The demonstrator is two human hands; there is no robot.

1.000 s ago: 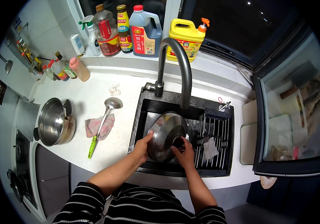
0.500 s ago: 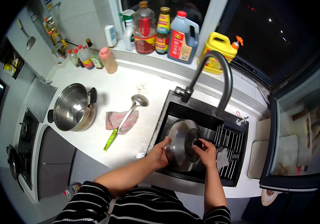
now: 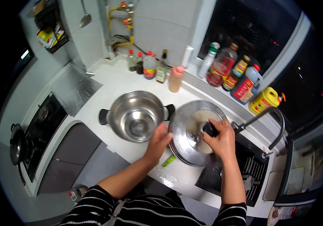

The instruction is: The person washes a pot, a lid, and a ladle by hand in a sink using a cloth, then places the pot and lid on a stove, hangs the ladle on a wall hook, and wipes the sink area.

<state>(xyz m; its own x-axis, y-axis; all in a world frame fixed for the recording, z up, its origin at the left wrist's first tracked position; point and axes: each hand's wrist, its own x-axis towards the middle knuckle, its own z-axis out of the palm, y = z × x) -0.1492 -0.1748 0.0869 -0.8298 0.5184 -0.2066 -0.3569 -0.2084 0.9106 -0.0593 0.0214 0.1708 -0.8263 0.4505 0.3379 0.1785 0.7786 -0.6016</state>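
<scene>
i've got the right hand [image 3: 222,140] pinching the black knob [image 3: 209,129] of the lid [image 3: 187,141], steel with a clear middle. lid is above the counter [image 3: 108,86], between the open pot [image 3: 123,113] and the black sink [image 3: 212,182], partly covering a ladle whose green handle [image 3: 168,161] pokes out below. left hand [image 3: 157,146] is at the lid's left rim, blurred; i can't tell if it's gripping or just beside. pot sits upright, two black handles; pink-capped bottle [image 3: 175,80] behind.
</scene>
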